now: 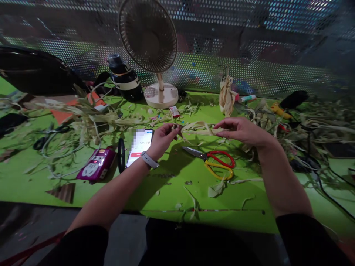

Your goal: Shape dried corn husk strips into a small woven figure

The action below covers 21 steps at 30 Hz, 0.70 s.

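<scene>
My left hand (162, 140), with a light band on its wrist, pinches the dark, gathered end of some pale corn husk strips (198, 128). The strips stretch across to my right hand (241, 131), whose thumb and fingertips hold their other end. Below them on the green table lie scissors (205, 156) with one red and one yellow handle, blades pointing left. A phone (142, 138) with a timer on its lit screen lies beside my left wrist, partly covered by the hand. A loose husk piece (217, 189) rests in front of the scissors.
A fan (161, 96) and a dark bottle (126, 83) stand at the back, before a perforated metal panel (202, 55). A tied husk bundle (226, 96) stands right of them. A purple power strip (97, 164) with a white cable lies left. Husk scraps litter both sides.
</scene>
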Motion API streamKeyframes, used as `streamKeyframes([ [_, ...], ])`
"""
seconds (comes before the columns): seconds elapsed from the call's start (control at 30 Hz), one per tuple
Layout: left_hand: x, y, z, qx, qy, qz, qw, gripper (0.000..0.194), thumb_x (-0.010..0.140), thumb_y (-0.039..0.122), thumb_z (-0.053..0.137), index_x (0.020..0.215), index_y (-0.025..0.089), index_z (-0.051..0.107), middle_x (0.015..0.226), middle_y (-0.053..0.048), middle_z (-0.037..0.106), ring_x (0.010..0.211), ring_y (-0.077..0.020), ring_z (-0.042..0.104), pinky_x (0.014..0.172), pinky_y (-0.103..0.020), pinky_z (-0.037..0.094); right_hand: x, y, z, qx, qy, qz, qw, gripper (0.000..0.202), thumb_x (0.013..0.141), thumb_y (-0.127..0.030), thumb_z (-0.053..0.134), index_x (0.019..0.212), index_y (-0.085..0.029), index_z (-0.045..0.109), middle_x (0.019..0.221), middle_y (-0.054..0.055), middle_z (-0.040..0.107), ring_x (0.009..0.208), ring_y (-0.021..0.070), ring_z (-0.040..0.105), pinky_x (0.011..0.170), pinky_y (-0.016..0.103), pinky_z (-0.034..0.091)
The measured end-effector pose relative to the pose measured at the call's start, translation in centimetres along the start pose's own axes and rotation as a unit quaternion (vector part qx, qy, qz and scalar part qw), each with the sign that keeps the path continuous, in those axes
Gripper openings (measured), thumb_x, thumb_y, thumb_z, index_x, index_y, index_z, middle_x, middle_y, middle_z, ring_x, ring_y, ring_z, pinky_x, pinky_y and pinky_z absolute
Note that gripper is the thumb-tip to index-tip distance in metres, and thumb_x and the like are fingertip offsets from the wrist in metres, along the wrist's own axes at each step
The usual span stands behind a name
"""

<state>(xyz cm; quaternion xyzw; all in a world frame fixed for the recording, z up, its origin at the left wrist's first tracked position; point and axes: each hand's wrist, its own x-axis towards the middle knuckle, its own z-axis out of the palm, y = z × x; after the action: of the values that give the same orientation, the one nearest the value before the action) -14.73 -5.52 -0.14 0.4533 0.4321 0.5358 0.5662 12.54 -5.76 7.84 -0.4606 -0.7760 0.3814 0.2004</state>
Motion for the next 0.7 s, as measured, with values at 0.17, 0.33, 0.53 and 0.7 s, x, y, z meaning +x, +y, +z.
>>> streamKeyframes([
  [0.17, 0.4, -0.5, -0.3, 0.009, 0.029, 0.020, 0.999, 0.026, 0.066, 0.036, 0.079, 0.075, 0.016, 0.066, 0.065, 0.003, 0.060, 0.052, -0.0047, 0.048, 0.049, -0.018, 0.039, -1.3, -2.1, 0.5, 0.068, -0.044, -0.067, 0.994, 0.032, 0.077, -0.037, 0.071, 0.104, -0.020, 0.070, 0.082, 0.003, 0.067, 0.073, 0.0136, 0.062, 0.066, 0.029, 0.053],
  [0.33, 0.1, -0.5, 0.0, 0.009, -0.001, -0.015, 1.000, 0.023, 0.069, 0.034, 0.077, 0.073, 0.015, 0.066, 0.062, 0.003, 0.057, 0.050, -0.0037, 0.045, 0.047, -0.017, 0.035, -1.5, -2.9, 2.8, 0.166, 0.028, -0.137, 0.976, 0.030, 0.073, -0.038, 0.076, 0.097, -0.022, 0.070, 0.091, 0.004, 0.068, 0.080, 0.0162, 0.065, 0.071, 0.034, 0.057],
  [0.53, -1.1, -0.5, 1.1, 0.029, -0.034, 0.008, 0.999, 0.032, 0.068, 0.039, 0.077, 0.086, 0.014, 0.068, 0.075, -0.002, 0.067, 0.061, -0.0082, 0.057, 0.057, -0.021, 0.045, -0.7, -1.8, 5.1, 0.126, 0.259, -0.188, 0.939, 0.037, 0.074, -0.062, 0.066, 0.077, -0.025, 0.069, 0.094, 0.006, 0.065, 0.092, 0.0225, 0.064, 0.079, 0.044, 0.054],
  [0.7, -1.7, -0.1, 1.6, 0.021, -0.046, 0.022, 0.999, 0.039, 0.066, 0.035, 0.080, 0.090, 0.017, 0.057, 0.066, 0.002, 0.065, 0.058, -0.0097, 0.061, 0.056, -0.022, 0.049, -0.4, -2.4, 6.5, 0.205, 0.171, -0.107, 0.958, 0.045, 0.087, -0.066, 0.044, 0.095, -0.025, 0.064, 0.060, -0.002, 0.055, 0.056, 0.0147, 0.057, 0.065, 0.037, 0.053],
])
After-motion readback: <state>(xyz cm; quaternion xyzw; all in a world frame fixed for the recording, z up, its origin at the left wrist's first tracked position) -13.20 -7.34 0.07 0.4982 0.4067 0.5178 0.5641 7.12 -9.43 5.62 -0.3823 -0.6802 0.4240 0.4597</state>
